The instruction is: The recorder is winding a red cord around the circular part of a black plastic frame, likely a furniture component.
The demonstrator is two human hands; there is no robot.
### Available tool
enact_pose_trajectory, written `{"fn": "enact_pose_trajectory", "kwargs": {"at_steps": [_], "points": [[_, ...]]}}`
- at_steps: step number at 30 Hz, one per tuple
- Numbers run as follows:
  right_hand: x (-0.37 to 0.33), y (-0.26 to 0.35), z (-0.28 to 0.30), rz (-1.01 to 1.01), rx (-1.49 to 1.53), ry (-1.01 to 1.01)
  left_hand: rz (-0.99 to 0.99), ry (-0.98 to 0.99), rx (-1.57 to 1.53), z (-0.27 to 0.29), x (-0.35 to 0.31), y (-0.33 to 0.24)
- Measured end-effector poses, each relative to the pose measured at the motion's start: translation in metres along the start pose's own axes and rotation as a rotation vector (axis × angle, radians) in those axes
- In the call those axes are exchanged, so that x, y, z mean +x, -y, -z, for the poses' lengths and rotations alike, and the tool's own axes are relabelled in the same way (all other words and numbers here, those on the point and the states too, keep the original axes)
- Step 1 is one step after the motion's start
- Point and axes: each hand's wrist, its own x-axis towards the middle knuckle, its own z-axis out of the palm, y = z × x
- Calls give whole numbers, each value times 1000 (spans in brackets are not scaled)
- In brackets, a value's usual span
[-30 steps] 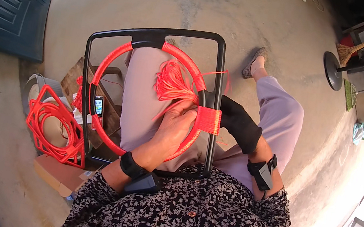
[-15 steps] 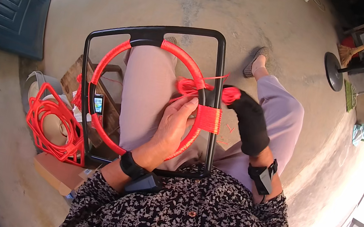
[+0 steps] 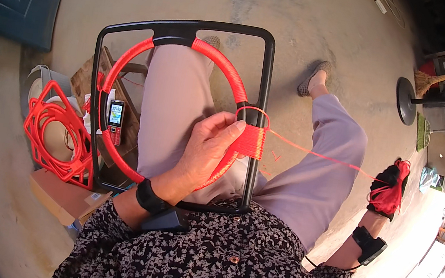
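Note:
Across my lap rests a black metal frame (image 3: 265,81), a rounded rectangle with a ring inside it. Red cord (image 3: 224,67) is wound around most of the ring. A broad red wrapping (image 3: 250,142) joins the ring to the frame's right bar. My left hand (image 3: 206,147) pinches the ring beside that wrapping, thumb on top. Far out to the right, my right hand (image 3: 388,187), in a black glove, is closed around a bundle of red cord (image 3: 393,194). A single strand (image 3: 314,152) runs from there to a loop over the right bar.
At left, red-wrapped frames (image 3: 58,138) lie on a pale bucket, above a cardboard box (image 3: 63,195). A keypad phone (image 3: 114,121) sits on a wooden stool (image 3: 125,149). A pedestal fan (image 3: 406,101) and a broom (image 3: 435,80) stand at right. Cord scraps (image 3: 276,156) lie on the floor.
My right hand has swung from beside the frame far out to the right with the cord bundle, drawing the strand out long. My left hand stays at the ring.

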Motion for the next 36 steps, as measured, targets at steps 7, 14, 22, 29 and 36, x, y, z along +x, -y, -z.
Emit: {"fn": "enact_pose_trajectory", "kwargs": {"at_steps": [7,14,22,29,36], "points": [[-118,-93,-113,-567,-333,518,14,69,80,2,1,4],[-148,-113,-168,-522,-905,740,1,20,184,-5,0,8],[-161,-105,-170,-572,-913,540,30,-30,211,-6,-1,6],[-157,-96,-149,-581,-948,641,-7,-53,213,-9,1,6],[-120,-54,-95,-271,-776,455,60,13,135,-2,2,3]]}}
